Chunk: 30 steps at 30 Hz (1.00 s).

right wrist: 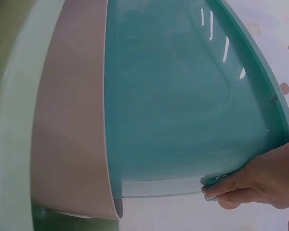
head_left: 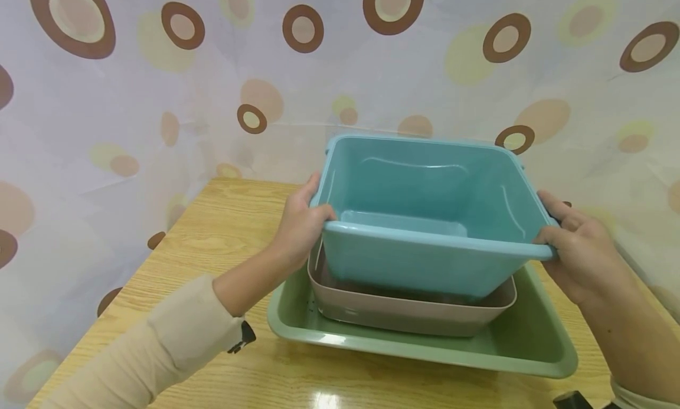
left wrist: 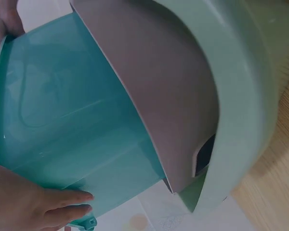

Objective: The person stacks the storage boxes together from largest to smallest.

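Note:
A blue plastic bin [head_left: 409,261] is held by its rim between both hands, tilted, its right side lower in the head view. My left hand [head_left: 303,223] grips the left rim near the front corner, thumb over the edge. At the front right corner my right hand [head_left: 584,252] grips the rim, thumb on top and fingers beneath. The bin's lower part sits inside a greyish-brown bin [head_left: 404,314], which stands in a wide green basin [head_left: 425,356]. In the left wrist view, fingers of the left hand [left wrist: 33,202] lie against the blue wall.
The basin stands on a wooden table [head_left: 212,249] with a light grain. Behind and to the sides hangs a pale sheet [head_left: 212,90] patterned with brown, peach and yellow ovals. A small dark strap end [head_left: 244,338] shows at the left cuff.

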{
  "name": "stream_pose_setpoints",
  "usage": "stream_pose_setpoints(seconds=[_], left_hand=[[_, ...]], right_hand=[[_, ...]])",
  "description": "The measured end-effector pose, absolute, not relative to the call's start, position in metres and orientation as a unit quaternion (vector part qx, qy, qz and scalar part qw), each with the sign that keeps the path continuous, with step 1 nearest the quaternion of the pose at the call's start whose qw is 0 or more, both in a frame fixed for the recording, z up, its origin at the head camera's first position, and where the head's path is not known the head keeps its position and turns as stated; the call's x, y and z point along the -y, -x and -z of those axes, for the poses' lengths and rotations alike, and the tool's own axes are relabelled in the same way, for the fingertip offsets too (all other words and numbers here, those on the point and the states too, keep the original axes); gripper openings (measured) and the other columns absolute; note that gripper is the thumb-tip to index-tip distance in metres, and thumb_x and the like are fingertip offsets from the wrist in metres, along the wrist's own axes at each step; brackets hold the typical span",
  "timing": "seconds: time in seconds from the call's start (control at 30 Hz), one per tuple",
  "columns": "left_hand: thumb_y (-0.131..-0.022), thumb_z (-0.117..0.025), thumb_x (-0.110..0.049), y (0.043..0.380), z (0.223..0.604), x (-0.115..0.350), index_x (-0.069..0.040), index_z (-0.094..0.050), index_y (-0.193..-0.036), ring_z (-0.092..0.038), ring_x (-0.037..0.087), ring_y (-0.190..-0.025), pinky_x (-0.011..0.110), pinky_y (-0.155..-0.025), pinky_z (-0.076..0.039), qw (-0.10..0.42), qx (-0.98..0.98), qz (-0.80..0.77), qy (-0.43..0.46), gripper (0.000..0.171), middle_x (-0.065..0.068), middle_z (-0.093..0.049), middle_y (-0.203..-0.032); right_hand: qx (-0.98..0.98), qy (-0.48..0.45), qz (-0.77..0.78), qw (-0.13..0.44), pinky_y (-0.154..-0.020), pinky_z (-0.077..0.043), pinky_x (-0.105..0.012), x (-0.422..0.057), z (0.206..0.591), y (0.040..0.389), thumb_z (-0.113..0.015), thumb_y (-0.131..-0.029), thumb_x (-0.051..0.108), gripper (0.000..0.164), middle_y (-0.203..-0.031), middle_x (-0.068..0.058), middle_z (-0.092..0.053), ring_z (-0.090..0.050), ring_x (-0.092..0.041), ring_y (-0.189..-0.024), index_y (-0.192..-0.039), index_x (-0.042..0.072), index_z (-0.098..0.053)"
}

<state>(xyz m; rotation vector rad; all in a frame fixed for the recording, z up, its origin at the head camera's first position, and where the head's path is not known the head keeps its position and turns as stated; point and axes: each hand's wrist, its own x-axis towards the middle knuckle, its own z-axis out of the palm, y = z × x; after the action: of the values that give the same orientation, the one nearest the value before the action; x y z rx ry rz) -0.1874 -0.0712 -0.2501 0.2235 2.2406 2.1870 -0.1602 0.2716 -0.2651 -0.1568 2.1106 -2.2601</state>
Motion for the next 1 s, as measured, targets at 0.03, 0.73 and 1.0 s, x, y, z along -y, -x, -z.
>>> stream_pose_setpoints(seconds=[0.03, 0.73, 1.0], left_hand=[[-0.069, -0.047, 0.011, 0.187, 0.251, 0.071, -0.001, -0.016, -0.147, -0.019, 0.024, -0.141, 0.040, -0.112, -0.025, 0.003, -0.714, -0.697, -0.072, 0.085, 0.008, -0.016, -0.156], [-0.070, -0.047, 0.009, 0.190, 0.267, 0.073, -0.003, -0.017, -0.148, -0.020, 0.022, -0.141, 0.042, -0.113, -0.024, 0.011, -0.720, -0.690, -0.076, 0.085, 0.007, -0.018, -0.155], [-0.069, -0.046, 0.010, 0.189, 0.271, 0.073, -0.003, -0.017, -0.148, -0.022, 0.023, -0.141, 0.042, -0.112, -0.025, 0.012, -0.723, -0.687, -0.077, 0.085, 0.006, -0.019, -0.155]], right_hand=[[-0.682, 0.053, 0.729, 0.025, -0.080, -0.041, -0.006, -0.272, 0.266, 0.160, -0.025, -0.080, -0.019, 0.082, -0.151, 0.007, 0.028, 0.016, -0.018, -0.140, -0.145, 0.007, 0.017], [-0.693, 0.058, 0.718, 0.028, -0.080, -0.042, -0.004, -0.270, 0.282, 0.160, -0.026, -0.080, -0.018, 0.080, -0.153, -0.003, 0.025, 0.017, -0.027, -0.140, -0.145, 0.003, 0.016], [-0.702, 0.070, 0.709, 0.022, -0.081, -0.042, -0.005, -0.273, 0.288, 0.160, -0.028, -0.079, -0.019, 0.080, -0.155, -0.006, 0.018, 0.011, -0.029, -0.141, -0.145, 0.001, 0.012]])
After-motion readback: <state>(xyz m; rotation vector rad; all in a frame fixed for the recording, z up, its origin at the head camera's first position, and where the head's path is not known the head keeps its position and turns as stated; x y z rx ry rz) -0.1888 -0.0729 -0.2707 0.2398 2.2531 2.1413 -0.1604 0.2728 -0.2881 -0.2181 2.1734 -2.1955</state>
